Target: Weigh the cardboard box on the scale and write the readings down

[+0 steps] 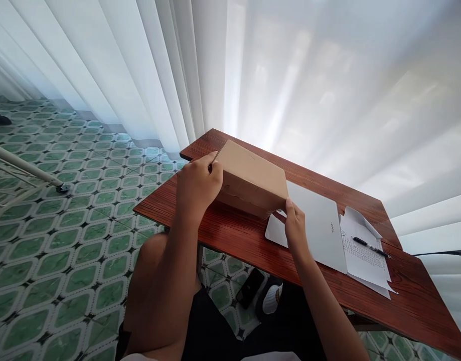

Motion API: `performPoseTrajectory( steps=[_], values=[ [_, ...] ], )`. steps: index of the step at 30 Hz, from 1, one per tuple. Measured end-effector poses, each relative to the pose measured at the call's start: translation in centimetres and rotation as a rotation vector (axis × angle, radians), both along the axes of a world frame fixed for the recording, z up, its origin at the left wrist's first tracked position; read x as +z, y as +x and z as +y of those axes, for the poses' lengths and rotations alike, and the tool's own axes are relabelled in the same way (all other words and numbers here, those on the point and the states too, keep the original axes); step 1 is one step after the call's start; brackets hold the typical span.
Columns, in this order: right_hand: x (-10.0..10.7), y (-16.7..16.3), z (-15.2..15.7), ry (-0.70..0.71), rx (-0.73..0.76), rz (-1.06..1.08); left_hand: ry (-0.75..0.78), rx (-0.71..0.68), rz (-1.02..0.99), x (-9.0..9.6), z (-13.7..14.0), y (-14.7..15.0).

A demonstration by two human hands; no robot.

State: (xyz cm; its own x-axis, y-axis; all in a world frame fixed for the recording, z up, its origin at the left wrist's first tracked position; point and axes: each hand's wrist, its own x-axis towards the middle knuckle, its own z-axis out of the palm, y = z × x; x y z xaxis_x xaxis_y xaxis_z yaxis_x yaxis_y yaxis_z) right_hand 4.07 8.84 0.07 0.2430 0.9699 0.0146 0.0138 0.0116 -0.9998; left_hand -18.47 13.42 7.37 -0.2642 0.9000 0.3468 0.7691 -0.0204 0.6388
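A plain brown cardboard box [253, 173] is held between my two hands, tilted over the left part of the wooden table [230, 225]. My left hand [200, 183] grips its left end, with the thumb on the near edge. At the lower right corner, my right hand [295, 223] pinches the box with the fingers partly hidden behind it. Just right of the box lies a closed silver laptop [320, 225], partly covered by the box and my right hand. I cannot tell whether the underside of the box touches the table.
Handwritten papers [365, 260] with a black pen [371, 247] on them lie right of the laptop. White curtains [290, 90] hang behind the table. A black phone [250, 288] rests on the green tiled floor [75, 240]. A wheeled metal rack [23, 165] stands at left.
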Motion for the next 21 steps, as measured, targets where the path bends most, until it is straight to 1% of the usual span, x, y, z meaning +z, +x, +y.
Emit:
performPoseTrajectory(
  steps=[5,8,11,14,21],
  values=[
    [-0.05,-0.13,0.00,-0.012,-0.012,-0.012,-0.025,0.013,0.015,-0.10,0.10,0.11],
    [-0.12,-0.11,-0.02,-0.016,0.001,-0.055,-0.040,0.032,0.056,-0.26,0.18,0.18],
    [-0.16,-0.16,-0.12,-0.017,0.023,-0.110,-0.096,0.049,0.122,-0.35,0.18,0.14],
    [-0.19,-0.30,-0.28,-0.013,0.047,-0.117,-0.158,0.059,0.184,-0.41,0.15,-0.01],
    [-0.83,-0.40,-0.46,-0.004,0.083,-0.193,-0.261,0.043,0.320,-0.62,0.22,-0.34]
  ],
)
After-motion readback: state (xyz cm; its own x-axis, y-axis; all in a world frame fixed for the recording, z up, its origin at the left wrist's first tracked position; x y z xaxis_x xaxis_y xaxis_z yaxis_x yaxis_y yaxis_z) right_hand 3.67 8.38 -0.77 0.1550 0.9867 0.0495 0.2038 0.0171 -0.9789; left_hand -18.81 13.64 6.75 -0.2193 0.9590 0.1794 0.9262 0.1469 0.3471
